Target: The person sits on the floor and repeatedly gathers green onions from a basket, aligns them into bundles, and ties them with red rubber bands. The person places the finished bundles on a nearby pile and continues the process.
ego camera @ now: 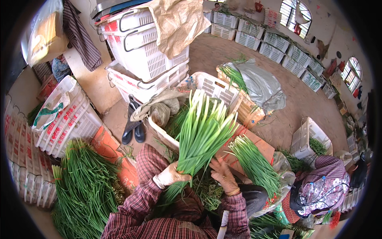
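Observation:
A large loose bunch of garlic chives (198,131) is gripped near its leafy lower part by my left hand (171,176), which wears a pale glove. The white stalk ends point up and away from me. Close by the right edge of this bunch is my right hand (224,175), its fingers spread and nothing held in them; whether it touches the leaves is unclear. Another bunch of chives (256,164) lies to the right on an orange board (262,143). Loose trimmed leaves (210,192) lie below, between my knees.
Beyond the bunch stands a white plastic crate (215,85) of greens. A heap of tied chives (86,185) is at left, near stacked crates (71,119). Taller crates (143,44) and black rubber boots (135,128) stand ahead. Another person (319,191) sits at right.

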A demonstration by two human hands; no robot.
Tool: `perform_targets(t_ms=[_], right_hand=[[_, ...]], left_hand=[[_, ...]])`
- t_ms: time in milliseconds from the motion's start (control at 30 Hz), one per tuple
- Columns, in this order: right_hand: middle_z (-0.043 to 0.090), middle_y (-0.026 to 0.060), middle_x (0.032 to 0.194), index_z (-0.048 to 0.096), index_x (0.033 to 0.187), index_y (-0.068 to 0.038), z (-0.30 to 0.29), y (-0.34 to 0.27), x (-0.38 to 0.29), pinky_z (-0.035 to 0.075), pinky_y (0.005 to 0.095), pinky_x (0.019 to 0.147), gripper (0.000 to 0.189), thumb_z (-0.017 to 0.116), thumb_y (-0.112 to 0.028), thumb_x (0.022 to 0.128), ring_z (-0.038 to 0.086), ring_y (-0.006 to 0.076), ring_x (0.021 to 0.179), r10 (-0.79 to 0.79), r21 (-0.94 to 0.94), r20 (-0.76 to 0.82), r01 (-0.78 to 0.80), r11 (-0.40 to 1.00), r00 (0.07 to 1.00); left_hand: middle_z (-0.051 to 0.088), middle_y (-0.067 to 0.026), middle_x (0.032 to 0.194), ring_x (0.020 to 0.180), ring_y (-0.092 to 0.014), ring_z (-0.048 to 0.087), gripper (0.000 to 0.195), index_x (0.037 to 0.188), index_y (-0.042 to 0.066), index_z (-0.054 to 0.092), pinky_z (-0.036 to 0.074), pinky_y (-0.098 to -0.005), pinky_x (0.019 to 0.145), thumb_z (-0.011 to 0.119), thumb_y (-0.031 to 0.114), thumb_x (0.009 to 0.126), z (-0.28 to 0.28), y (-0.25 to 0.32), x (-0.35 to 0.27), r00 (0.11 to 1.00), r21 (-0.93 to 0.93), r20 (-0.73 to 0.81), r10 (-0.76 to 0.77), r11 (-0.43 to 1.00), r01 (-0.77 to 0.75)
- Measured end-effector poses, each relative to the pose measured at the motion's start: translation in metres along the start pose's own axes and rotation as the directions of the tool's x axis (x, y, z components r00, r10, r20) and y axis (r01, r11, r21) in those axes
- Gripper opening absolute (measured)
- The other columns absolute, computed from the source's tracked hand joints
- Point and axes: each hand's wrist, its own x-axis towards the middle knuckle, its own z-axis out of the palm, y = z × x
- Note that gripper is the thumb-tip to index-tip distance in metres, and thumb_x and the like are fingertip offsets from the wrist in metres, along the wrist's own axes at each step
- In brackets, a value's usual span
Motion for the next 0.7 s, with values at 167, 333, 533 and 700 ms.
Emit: perform_targets(t_ms=[167, 333, 533, 700], right_hand=[[0.061, 0.0103, 0.146, 0.047, 0.155, -0.005, 0.062, 0.028, 0.039, 0.040, 0.0394, 0.118, 0.076, 0.081, -0.024, 0.090, 0.054, 0.0234, 0.138, -0.097, 0.262, -0.169, 0.140, 0.955, 0.981], [0.072, 0.0111, 0.125, 0.064, 0.135, -0.001, 0.060, 0.027, 0.035, 0.053, 0.0364, 0.103, 0.050, 0.079, -0.017, 0.090, 0.068, 0.0221, 0.115, -0.153, 0.455, -0.263, 0.262, 0.851, 0.953], [0.074, 0.0173, 0.117, 0.065, 0.130, 0.002, 0.018, 0.025, 0.023, 0.065, 0.0426, 0.084, 0.052, 0.081, -0.021, 0.086, 0.074, 0.0295, 0.100, -0.171, 0.550, -0.151, 0.227, 0.804, 0.974], [0.073, 0.0197, 0.120, 0.061, 0.136, 0.002, 0.000, 0.031, 0.022, 0.066, 0.0449, 0.085, 0.061, 0.082, -0.024, 0.084, 0.074, 0.0330, 0.101, -0.201, 0.649, 0.036, 0.130, 0.750, 0.979]], left_hand=[[0.064, -0.0239, 0.124, 0.099, -0.034, 0.071, 0.113, 0.167, 0.003, 0.018, 0.058, -0.0402, 0.085, 0.086, 0.018, 0.078, 0.063, -0.003, 0.004, 0.943, 0.919, -0.205, 0.262, 0.382, 0.094], [0.061, -0.0278, 0.126, 0.109, -0.042, 0.067, 0.122, 0.167, -0.003, 0.010, 0.057, -0.0439, 0.089, 0.088, 0.023, 0.076, 0.082, 0.002, -0.005, 0.952, 0.923, -0.081, 0.295, 0.382, -0.040], [0.058, -0.0166, 0.150, 0.121, -0.023, 0.069, 0.078, 0.159, -0.002, 0.040, 0.058, -0.0357, 0.097, 0.080, 0.009, 0.093, 0.040, 0.032, -0.025, 0.983, 0.257, -0.047, 0.179, 0.953, -0.161], [0.062, -0.0137, 0.142, 0.114, -0.023, 0.070, 0.080, 0.163, 0.003, 0.035, 0.053, -0.0349, 0.101, 0.078, 0.016, 0.097, 0.004, 0.071, 0.027, 0.956, 0.045, -0.064, 0.285, 0.958, -0.282]])
